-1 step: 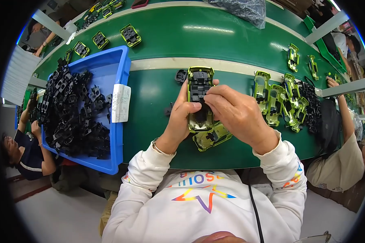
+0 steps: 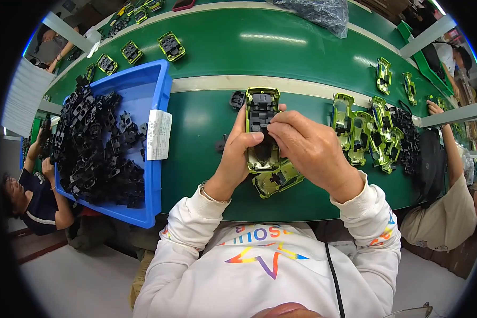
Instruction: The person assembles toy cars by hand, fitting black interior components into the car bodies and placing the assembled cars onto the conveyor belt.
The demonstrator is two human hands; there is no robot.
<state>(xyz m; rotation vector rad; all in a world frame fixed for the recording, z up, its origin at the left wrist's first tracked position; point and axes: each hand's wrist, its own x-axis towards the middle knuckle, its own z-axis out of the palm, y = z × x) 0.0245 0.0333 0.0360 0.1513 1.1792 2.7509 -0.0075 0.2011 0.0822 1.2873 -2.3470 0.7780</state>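
My left hand (image 2: 236,151) is closed around a yellow-green toy car body shell (image 2: 263,165), held upside down above the bench. A black plastic interior piece (image 2: 262,100) sits inside the shell. Thumb and fingers of my right hand (image 2: 314,146) are pinched together against the right side of that piece; whatever lies between the fingertips is hidden. Beneath the held shell, another yellow-green shell (image 2: 267,185) rests on the green bench, partly covered. Small black parts (image 2: 237,100) lie just left of my left hand, one of them partly hidden.
At left stands a blue bin (image 2: 152,196) heaped with black plastic parts (image 2: 98,153). Several yellow-green shells (image 2: 359,135) lie at right beside a pile of black parts (image 2: 405,132). Shells with black inserts (image 2: 171,46) sit on the far green surface (image 2: 222,53). People work on both sides.
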